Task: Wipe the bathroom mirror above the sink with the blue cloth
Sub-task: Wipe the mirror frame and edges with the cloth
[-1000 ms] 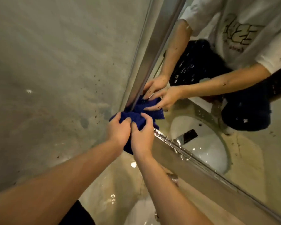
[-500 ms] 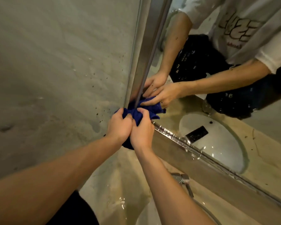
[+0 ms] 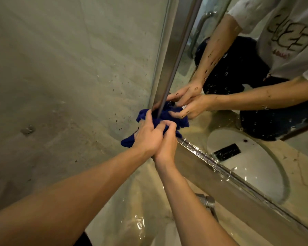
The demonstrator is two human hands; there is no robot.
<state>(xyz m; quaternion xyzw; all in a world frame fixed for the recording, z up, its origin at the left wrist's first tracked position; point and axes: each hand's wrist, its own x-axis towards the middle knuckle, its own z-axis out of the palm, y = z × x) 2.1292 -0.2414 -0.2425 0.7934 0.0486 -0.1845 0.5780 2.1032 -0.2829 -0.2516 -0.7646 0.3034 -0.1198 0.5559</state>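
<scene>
Gripping the blue cloth (image 3: 160, 119) w/ curled fingers, left hand (image 3: 146, 137) and right hand (image 3: 167, 141) bunch it together at the mirror's (image 3: 256, 121) bottom-left corner, by the steel frame (image 3: 174, 43). Faucet (image 3: 207, 201) at 5 o'clock, wet table (image 3: 114, 219) below.

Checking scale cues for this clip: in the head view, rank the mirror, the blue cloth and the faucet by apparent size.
1. mirror, largest by far.
2. blue cloth, bunched under left hand and right hand, partly hidden.
3. faucet, smallest; only partly visible, so unsure.
</scene>
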